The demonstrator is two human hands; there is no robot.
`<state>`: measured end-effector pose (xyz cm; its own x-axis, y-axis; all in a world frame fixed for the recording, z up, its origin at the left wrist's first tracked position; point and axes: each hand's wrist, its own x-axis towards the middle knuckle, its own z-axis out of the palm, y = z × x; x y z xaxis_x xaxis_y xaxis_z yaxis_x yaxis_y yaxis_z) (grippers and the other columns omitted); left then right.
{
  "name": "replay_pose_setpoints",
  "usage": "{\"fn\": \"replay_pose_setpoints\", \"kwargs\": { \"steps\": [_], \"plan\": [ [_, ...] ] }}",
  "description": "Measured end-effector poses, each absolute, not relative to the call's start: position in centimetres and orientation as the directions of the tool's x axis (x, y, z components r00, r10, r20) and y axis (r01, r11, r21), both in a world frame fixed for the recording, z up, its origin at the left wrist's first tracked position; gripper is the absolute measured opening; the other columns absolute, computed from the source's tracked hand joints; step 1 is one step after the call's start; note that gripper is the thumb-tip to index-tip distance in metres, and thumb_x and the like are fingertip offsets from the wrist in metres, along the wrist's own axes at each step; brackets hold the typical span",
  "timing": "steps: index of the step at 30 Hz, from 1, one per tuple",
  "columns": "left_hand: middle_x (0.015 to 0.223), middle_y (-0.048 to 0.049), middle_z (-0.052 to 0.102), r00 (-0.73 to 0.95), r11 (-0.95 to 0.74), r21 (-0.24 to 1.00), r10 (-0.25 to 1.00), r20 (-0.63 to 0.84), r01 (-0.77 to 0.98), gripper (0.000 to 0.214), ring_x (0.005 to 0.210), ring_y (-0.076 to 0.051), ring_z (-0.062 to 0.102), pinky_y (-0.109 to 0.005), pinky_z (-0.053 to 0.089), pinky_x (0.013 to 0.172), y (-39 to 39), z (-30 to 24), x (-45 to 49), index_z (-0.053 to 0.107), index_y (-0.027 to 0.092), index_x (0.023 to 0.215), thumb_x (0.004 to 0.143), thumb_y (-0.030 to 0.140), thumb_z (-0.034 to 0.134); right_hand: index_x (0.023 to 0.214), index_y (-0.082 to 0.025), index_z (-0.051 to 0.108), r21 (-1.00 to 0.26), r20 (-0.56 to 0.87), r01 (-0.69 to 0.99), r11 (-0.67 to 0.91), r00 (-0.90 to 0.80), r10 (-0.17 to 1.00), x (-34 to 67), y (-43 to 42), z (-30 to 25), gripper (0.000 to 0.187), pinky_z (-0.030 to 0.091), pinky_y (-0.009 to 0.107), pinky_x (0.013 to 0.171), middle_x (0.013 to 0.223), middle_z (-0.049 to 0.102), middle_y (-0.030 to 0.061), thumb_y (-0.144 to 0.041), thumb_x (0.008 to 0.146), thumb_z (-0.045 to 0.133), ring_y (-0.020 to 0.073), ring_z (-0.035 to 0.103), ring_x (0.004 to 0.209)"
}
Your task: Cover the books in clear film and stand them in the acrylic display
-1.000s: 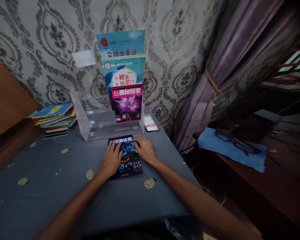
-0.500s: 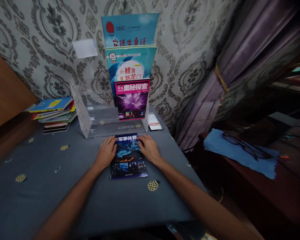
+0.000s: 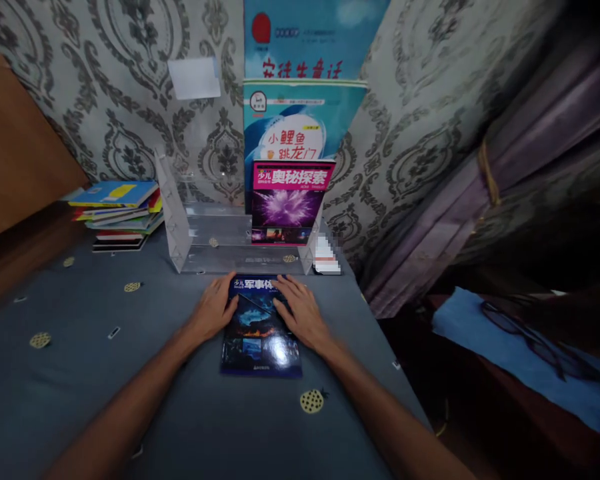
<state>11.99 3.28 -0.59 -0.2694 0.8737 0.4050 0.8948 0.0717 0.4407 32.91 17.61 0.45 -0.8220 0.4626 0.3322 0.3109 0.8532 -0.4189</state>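
Observation:
A dark blue magazine [image 3: 260,337] lies flat on the grey-blue tablecloth [image 3: 80,373], just in front of a clear acrylic display rack [image 3: 200,233]. My left hand [image 3: 211,312] rests on its left edge with fingers stretched flat. My right hand [image 3: 301,312] lies open across its upper right part. The rack's right side holds three standing books: a pink and purple magazine [image 3: 287,203] in front, a teal book [image 3: 300,123] behind it, and a blue book [image 3: 313,40] at the back.
A stack of colourful books [image 3: 117,213] sits at the back left by a wooden panel [image 3: 15,147]. Patterned wallpaper runs behind the rack. A purple curtain [image 3: 480,180] hangs at right. Glasses [image 3: 525,333] lie on a blue cloth [image 3: 510,347] on a dark side table.
The view has come closer and swung right. My right hand slid further onto the magazine's cover. My left hand stays at its left edge.

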Motion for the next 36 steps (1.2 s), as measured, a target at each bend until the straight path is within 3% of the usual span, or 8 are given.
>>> {"fn": "replay_pose_setpoints", "kwargs": {
  "steps": [8, 17, 22, 26, 36],
  "plan": [
    [0.129, -0.0157, 0.062, -0.297, 0.101, 0.445, 0.868, 0.398, 0.890, 0.048, 0.121, -0.030, 0.056, -0.051, 0.047, 0.103, 3.1, 0.2, 12.5, 0.043, 0.014, 0.141, 0.094, 0.026, 0.048, 0.138, -0.018, 0.055, -0.427, 0.315, 0.360, 0.830, -0.800, 0.510, 32.9, 17.9, 0.0, 0.044, 0.041, 0.050, 0.109, 0.147, 0.054, 0.0136, -0.038, 0.101, 0.043, 0.0289, 0.051, 0.133],
    [0.132, -0.0150, 0.061, -0.265, 0.072, 0.408, 0.859, 0.439, 0.910, 0.042, 0.124, -0.029, 0.056, -0.051, 0.046, 0.105, 3.5, -0.3, 12.4, 0.046, 0.016, 0.137, 0.095, 0.023, 0.045, 0.143, -0.016, 0.049, -0.419, 0.277, 0.414, 0.808, -0.789, 0.548, 32.6, 18.5, 0.2, 0.051, 0.040, 0.050, 0.110, 0.149, 0.051, 0.0152, -0.039, 0.098, 0.047, 0.0299, 0.048, 0.136],
    [0.129, -0.0146, 0.063, -0.278, 0.043, 0.455, 0.841, 0.465, 0.890, 0.041, 0.121, -0.028, 0.058, -0.051, 0.047, 0.105, 3.7, -0.8, 11.7, 0.048, 0.017, 0.135, 0.094, 0.022, 0.046, 0.142, -0.017, 0.051, -0.402, 0.278, 0.431, 0.808, -0.783, 0.556, 32.3, 18.6, 0.9, 0.050, 0.041, 0.046, 0.107, 0.141, 0.058, 0.0139, -0.040, 0.097, 0.051, 0.0293, 0.050, 0.130],
    [0.128, -0.0139, 0.064, -0.244, 0.035, 0.411, 0.849, 0.468, 0.911, 0.042, 0.120, -0.028, 0.059, -0.050, 0.047, 0.105, 3.9, -1.1, 11.3, 0.049, 0.016, 0.134, 0.093, 0.021, 0.046, 0.139, -0.016, 0.054, -0.406, 0.279, 0.441, 0.801, -0.774, 0.568, 32.1, 18.5, 1.3, 0.046, 0.042, 0.044, 0.105, 0.135, 0.061, 0.0134, -0.037, 0.098, 0.050, 0.0293, 0.052, 0.124],
    [0.134, -0.0113, 0.064, -0.230, 0.062, 0.349, 0.855, 0.465, 0.935, 0.035, 0.130, -0.027, 0.054, -0.051, 0.043, 0.112, 3.9, -0.7, 12.2, 0.061, 0.019, 0.121, 0.091, 0.016, 0.044, 0.143, -0.017, 0.050, -0.407, 0.257, 0.438, 0.801, -0.787, 0.561, 32.4, 18.4, 1.1, 0.046, 0.039, 0.044, 0.107, 0.147, 0.053, 0.0144, -0.030, 0.100, 0.045, 0.0272, 0.046, 0.135]
  ]
}}
